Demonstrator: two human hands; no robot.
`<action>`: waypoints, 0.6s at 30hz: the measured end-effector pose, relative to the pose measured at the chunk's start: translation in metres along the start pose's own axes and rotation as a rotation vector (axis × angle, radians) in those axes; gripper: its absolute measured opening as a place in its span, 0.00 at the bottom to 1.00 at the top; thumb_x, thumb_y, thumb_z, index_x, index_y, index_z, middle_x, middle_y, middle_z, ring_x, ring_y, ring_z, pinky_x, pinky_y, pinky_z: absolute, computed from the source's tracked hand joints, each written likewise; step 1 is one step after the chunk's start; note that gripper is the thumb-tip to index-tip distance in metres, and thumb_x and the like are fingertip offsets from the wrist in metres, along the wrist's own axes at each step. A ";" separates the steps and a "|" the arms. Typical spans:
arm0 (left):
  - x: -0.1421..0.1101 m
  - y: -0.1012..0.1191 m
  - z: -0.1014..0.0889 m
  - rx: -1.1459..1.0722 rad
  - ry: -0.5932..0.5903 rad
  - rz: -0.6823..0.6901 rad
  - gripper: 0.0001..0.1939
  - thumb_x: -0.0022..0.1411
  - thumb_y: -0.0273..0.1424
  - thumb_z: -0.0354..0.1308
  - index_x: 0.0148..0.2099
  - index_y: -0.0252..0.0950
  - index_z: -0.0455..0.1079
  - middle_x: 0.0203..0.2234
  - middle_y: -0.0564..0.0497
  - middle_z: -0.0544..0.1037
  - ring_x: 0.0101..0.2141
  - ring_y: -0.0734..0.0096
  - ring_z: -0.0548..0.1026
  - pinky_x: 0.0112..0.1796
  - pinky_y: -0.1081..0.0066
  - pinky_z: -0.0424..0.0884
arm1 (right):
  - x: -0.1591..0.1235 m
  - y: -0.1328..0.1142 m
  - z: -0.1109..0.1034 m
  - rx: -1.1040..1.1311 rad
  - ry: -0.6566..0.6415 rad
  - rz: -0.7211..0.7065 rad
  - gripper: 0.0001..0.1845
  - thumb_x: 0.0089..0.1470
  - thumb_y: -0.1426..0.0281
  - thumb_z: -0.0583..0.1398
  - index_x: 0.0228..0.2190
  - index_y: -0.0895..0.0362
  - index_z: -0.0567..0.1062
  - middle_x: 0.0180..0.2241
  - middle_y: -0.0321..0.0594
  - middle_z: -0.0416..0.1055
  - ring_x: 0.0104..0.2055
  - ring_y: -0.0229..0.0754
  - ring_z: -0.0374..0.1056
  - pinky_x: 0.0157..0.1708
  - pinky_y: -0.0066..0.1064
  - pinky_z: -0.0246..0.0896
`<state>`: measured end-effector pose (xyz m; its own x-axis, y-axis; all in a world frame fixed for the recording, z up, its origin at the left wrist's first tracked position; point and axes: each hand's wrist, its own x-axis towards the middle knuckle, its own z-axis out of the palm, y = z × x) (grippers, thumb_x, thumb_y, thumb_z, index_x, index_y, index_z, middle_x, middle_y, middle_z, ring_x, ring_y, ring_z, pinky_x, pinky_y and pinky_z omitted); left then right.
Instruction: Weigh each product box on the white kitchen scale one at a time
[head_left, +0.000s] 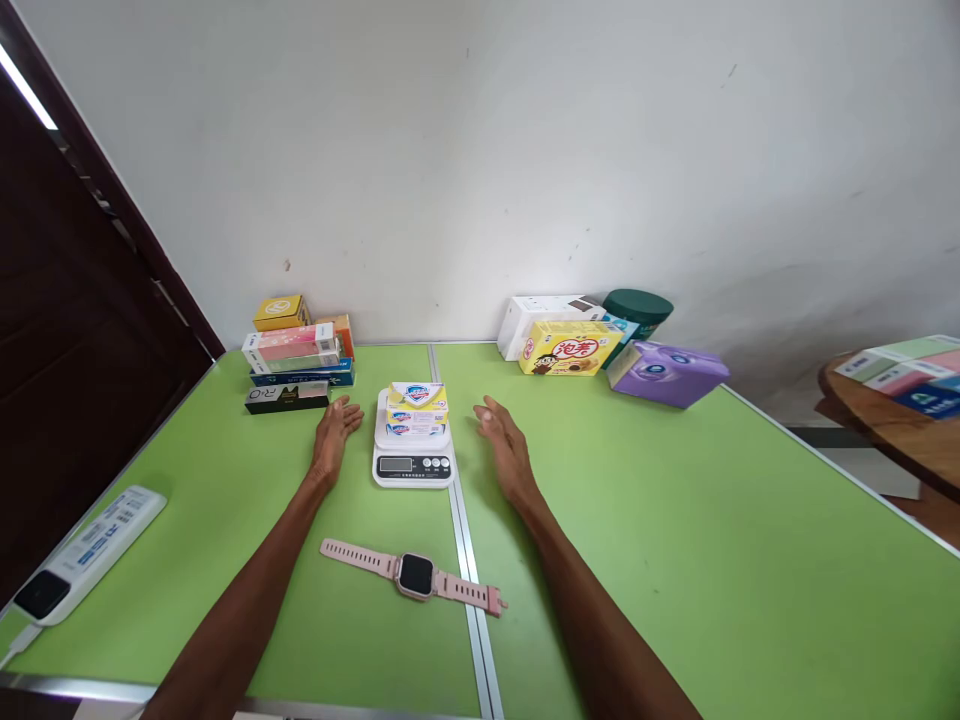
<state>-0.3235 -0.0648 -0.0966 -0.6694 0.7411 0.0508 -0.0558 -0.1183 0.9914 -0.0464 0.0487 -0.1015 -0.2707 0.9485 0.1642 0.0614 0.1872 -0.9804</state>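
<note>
One green table spans the lower frame, a metal seam running up near its centre. Along its rear edge, right of centre, I note a purple box, a yellow carton, a white box and a dark green tub, grouped by the wall, presumably to leave working room in front. Left of centre, cartons are piled likewise, among them a pink box and a black box. A white device lies at lower left, probably near the edge because a cable runs from it.

The left hand and right hand rest either side of mid-frame, holding nothing, palms turned inward. The fingers on both are loosely extended and close together, pinching nothing. The left is nearest the black box; contact between them cannot be confirmed from this angle.

Between the hands sits a white scale, its display and buttons facing the person, presumably for reading. A pink-strapped watch lies unfastened below it, straps outstretched. Smallest, the soap boxes are stacked on the scale's platform, set back so the display is uncovered.
</note>
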 end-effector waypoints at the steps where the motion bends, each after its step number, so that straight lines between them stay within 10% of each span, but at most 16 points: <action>1: 0.002 -0.002 0.000 -0.053 0.037 -0.026 0.43 0.64 0.66 0.56 0.59 0.32 0.72 0.51 0.32 0.82 0.57 0.46 0.82 0.65 0.44 0.70 | 0.000 0.003 0.000 0.008 0.033 0.003 0.45 0.62 0.33 0.55 0.64 0.54 0.74 0.62 0.56 0.76 0.65 0.59 0.73 0.66 0.56 0.67; 18: 0.002 -0.008 -0.001 0.034 0.005 0.030 0.44 0.61 0.68 0.57 0.56 0.32 0.74 0.49 0.33 0.83 0.51 0.48 0.84 0.58 0.47 0.76 | -0.001 0.003 0.004 -0.125 0.068 -0.087 0.44 0.65 0.33 0.48 0.54 0.54 0.80 0.55 0.55 0.80 0.59 0.59 0.76 0.62 0.55 0.71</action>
<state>-0.3254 -0.0634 -0.1044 -0.6740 0.7344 0.0802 -0.0105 -0.1181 0.9929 -0.0496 0.0478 -0.1049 -0.2149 0.9417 0.2590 0.1606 0.2956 -0.9417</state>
